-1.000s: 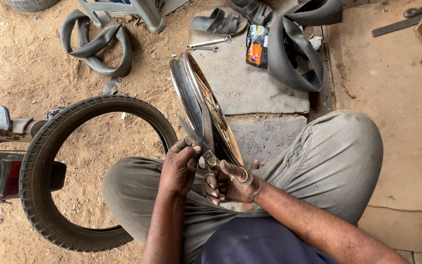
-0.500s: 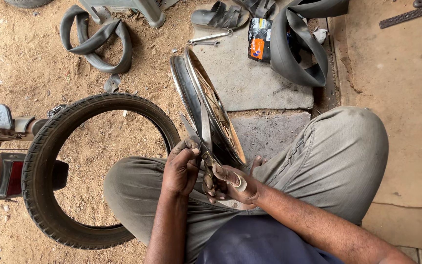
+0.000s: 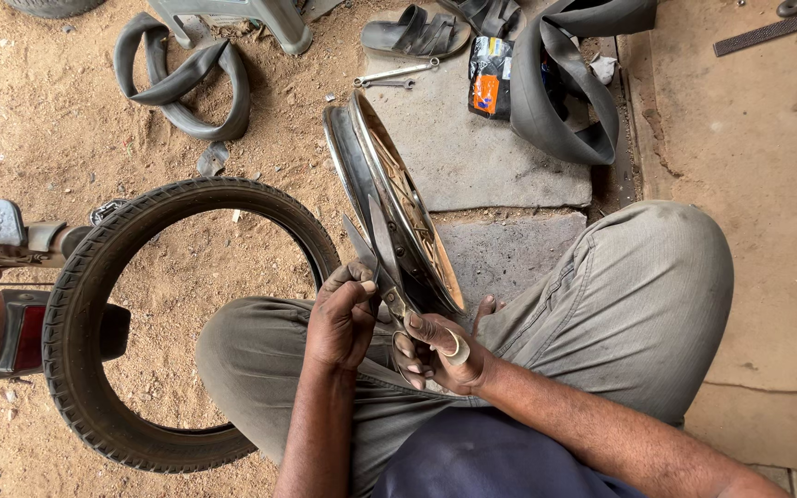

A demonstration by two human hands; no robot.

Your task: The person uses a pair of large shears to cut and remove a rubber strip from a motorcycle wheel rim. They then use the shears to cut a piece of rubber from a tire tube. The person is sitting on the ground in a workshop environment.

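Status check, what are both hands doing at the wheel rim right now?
Right hand shut on scissors, blades open. Left hand closed at the rim strip beside the blades. Wheel rim upright between the knees. Loose tyre left, clear of the work.

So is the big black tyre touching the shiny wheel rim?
Cannot tell. In the head view the tyre curves right up beside the rim, but the left hand and the person's knee cover the spot where they would meet.

Soft, even daylight fills the scene, bright without harsh glare. Shadows are faint and diffuse, darkest inside the black rubber tyre [image 3: 94,341] and beneath the person's grey trousers. The steel spoked wheel rim [image 3: 398,198] shows a dull sheen. Focus is sharp throughout, with slight wide-angle stretching toward the corners.
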